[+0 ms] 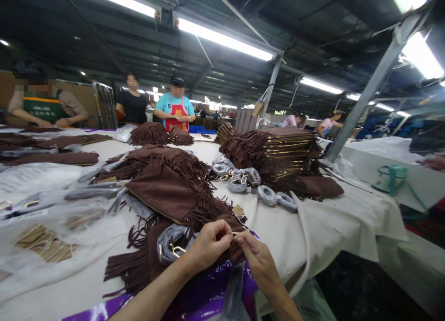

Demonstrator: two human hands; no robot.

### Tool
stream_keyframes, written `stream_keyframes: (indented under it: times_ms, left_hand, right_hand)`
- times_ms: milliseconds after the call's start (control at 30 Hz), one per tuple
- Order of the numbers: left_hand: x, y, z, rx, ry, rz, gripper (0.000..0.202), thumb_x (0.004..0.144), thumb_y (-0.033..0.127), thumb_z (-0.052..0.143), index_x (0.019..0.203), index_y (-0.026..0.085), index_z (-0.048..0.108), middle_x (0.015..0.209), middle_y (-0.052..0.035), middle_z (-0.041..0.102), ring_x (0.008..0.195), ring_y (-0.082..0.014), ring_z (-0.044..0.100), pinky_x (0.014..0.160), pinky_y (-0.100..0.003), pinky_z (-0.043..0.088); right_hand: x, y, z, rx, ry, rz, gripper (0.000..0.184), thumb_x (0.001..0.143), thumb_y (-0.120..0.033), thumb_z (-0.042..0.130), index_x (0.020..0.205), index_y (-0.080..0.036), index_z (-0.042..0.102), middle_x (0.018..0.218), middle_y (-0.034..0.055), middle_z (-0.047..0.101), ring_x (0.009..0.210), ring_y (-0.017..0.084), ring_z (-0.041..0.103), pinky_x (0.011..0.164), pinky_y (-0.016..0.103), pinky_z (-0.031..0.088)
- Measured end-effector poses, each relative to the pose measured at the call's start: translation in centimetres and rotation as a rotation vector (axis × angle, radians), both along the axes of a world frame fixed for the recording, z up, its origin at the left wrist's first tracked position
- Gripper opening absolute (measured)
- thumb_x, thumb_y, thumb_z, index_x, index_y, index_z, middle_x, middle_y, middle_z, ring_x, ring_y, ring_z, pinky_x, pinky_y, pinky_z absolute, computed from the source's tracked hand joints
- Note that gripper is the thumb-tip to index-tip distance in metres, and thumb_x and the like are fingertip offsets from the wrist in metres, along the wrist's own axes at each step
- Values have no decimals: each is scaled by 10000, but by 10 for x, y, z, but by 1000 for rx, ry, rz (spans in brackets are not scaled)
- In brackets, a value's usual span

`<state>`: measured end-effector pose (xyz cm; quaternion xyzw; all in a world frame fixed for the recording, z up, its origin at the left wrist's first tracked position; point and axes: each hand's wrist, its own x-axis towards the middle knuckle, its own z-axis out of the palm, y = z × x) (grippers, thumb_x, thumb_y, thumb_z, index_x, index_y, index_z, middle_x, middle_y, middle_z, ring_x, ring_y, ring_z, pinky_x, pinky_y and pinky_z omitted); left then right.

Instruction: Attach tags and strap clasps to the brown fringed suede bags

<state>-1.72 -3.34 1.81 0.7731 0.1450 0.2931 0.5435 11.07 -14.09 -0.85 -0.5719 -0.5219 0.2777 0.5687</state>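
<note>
Close to the table's front edge, my left hand [210, 242] is closed in a pinch, thumb against fingers. My right hand [259, 258] pinches just beside it. Between the fingertips shows a short bit of thin pale cord [236, 233], and a small brown tag [238, 210] lies just beyond. Beneath my hands is a dark brown fringed bag [156, 247], partly hidden by them. A coiled strap in clear wrap [170, 242] with a gold clasp rests on it, left of my left hand. Another fringed brown bag [160, 191] with a gold zip lies behind.
A tall stack of brown bags [292, 149] stands at the back right, with several wrapped coiled straps [238, 182] before it. On the left, a plastic bag [48, 242] contains brown tags. Purple shiny plastic [208, 284] lies under my arms. Co-workers stand across the table.
</note>
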Motion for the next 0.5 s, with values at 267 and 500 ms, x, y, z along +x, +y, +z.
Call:
stream_keyframes:
  times_ms: [267,500]
  left_hand:
    - [1,1,-1,43,9,4,124,790,232,495,700,155,531,636,29,491,608,-108,423,564,-208,344]
    - [0,-2,-5,148,37,47,106,806,183,471,707,168,506,655,25,506,630,-117,458,592,-214,353]
  right_hand:
    - [4,2,2,-41,-105,19,380,963,-513,425,805,-199,570,625,-12,597,552,170,620,539,272,516]
    - [2,3,2,-46,-276,-41,380,979,-479,384,751,-210,525,610,-35,535,555,145,580,529,234,449]
